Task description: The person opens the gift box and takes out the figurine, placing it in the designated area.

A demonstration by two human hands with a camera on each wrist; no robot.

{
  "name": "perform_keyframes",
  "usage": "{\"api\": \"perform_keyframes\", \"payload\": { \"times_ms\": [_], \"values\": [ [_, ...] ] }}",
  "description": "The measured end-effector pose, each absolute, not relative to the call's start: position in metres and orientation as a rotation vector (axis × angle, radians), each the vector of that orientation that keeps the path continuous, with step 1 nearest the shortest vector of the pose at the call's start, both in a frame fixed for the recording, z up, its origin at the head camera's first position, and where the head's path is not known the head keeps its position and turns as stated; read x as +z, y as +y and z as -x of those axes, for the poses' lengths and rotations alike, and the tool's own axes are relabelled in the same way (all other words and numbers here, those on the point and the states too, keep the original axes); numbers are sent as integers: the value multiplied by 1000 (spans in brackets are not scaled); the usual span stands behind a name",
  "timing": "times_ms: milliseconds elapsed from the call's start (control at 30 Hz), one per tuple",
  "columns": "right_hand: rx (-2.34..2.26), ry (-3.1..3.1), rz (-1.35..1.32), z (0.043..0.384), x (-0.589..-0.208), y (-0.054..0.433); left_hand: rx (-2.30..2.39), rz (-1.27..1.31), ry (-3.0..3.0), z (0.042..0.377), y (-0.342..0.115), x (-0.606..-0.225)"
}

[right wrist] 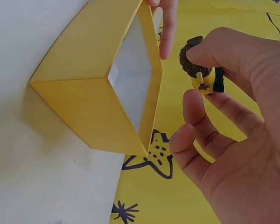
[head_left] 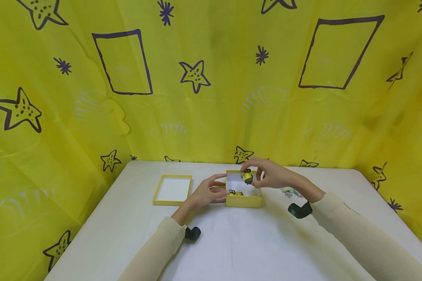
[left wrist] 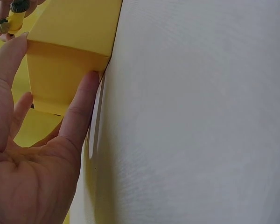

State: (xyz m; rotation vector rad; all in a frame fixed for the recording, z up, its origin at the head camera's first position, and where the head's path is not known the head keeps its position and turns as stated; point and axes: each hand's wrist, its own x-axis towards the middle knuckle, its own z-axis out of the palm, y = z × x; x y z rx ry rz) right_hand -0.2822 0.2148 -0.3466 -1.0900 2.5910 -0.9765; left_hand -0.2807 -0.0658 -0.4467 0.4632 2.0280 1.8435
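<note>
My right hand [head_left: 272,174] pinches a small yellow Minion figurine [head_left: 247,176] between thumb and fingers, above an open yellow box [head_left: 244,201]. In the right wrist view, the figurine [right wrist: 197,60] shows a brown shaggy part under the thumb and a dark end. Another yellow figurine [head_left: 237,193] lies inside the box, partly hidden by its front wall. My left hand [head_left: 204,192] rests its fingers against the box's left side. Seen from the left wrist, those fingers [left wrist: 79,109] are extended and touch the box wall [left wrist: 60,74].
A yellow-rimmed lid [head_left: 170,203], white inside, lies left of the box on the white table [head_left: 214,249]. Small pale and coloured items [head_left: 291,191] lie to the right, partly behind my right forearm. A yellow patterned curtain [head_left: 211,117] hangs behind the table.
</note>
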Motion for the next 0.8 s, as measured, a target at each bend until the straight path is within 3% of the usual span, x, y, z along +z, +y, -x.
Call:
{"api": "perform_keyframes", "payload": {
  "times_ms": [800],
  "values": [
    [-1012,2644,1003,260,-350,255,1849,-478,2021,284,-67,-451]
  ]
}}
